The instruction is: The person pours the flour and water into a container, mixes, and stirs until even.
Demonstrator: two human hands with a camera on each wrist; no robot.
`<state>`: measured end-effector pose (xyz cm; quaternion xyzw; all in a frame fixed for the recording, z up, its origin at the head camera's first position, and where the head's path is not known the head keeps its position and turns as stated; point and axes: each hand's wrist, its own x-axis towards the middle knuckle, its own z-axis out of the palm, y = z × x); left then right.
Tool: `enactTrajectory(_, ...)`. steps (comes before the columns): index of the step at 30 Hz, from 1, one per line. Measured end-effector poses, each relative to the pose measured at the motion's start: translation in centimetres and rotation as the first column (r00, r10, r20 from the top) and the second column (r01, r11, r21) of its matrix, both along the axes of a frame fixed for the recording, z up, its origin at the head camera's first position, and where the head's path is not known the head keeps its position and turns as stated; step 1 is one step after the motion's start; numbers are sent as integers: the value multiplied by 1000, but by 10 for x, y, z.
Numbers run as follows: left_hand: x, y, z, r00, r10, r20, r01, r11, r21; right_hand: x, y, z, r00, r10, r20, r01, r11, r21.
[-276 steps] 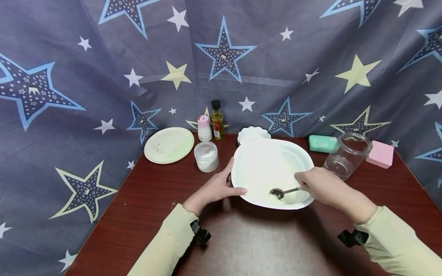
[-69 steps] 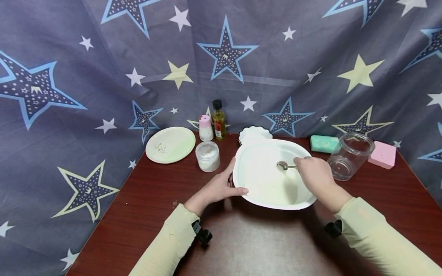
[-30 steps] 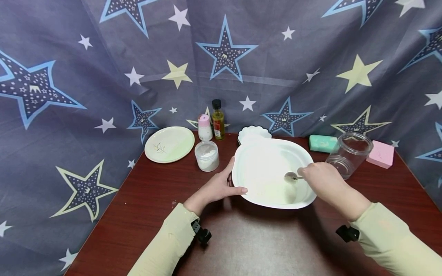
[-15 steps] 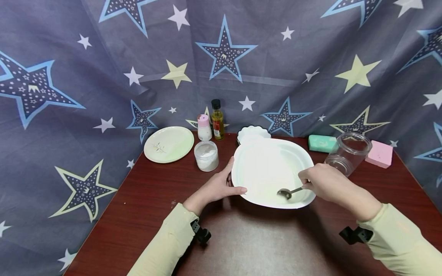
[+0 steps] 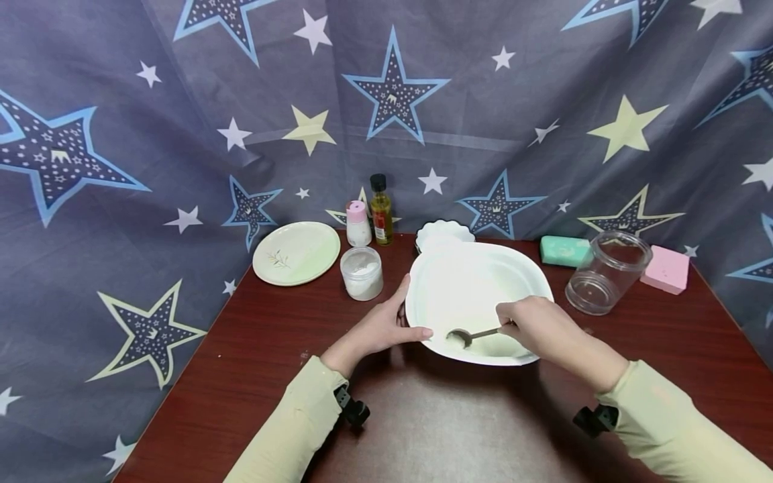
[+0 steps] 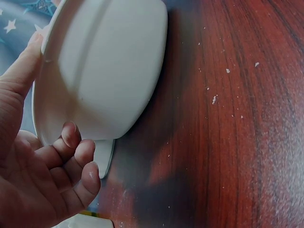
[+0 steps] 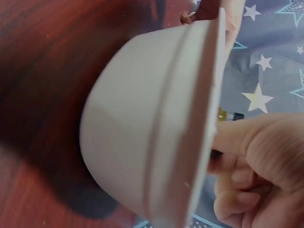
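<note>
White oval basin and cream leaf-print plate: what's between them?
In the head view, a clear round jar stands between plate and basin, a pink-capped white shaker and black-capped bottle behind it; the left hand holds the basin.

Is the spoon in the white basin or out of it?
In: the head view shows the spoon with its tip inside the white basin; the right hand holds it.

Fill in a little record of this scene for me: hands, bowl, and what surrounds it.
Left hand: holds the white bowl by its rim
Right hand: grips a spoon, its head inside the bowl
Inside the bowl: too washed out to identify
Left of bowl: plate, white-filled jar, pink-capped shaker, black-capped bottle
Behind bowl: scalloped dish
Right of bowl: green block, clear jar, pink block
</note>
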<state>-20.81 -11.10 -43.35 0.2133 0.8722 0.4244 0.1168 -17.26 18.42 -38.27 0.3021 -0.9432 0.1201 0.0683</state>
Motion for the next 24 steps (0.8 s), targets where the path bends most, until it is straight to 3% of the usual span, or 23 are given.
enactTrajectory(16,-1,0,-1,1000,-6,-11,6,1000,11,-25,-20,-21,982,-181,-53,177,981,-79)
enactTrajectory(24,0,0,-1,1000,4,-4,-4,1000,4,-37,-24,-28,970,-231,-81,222,969,-109)
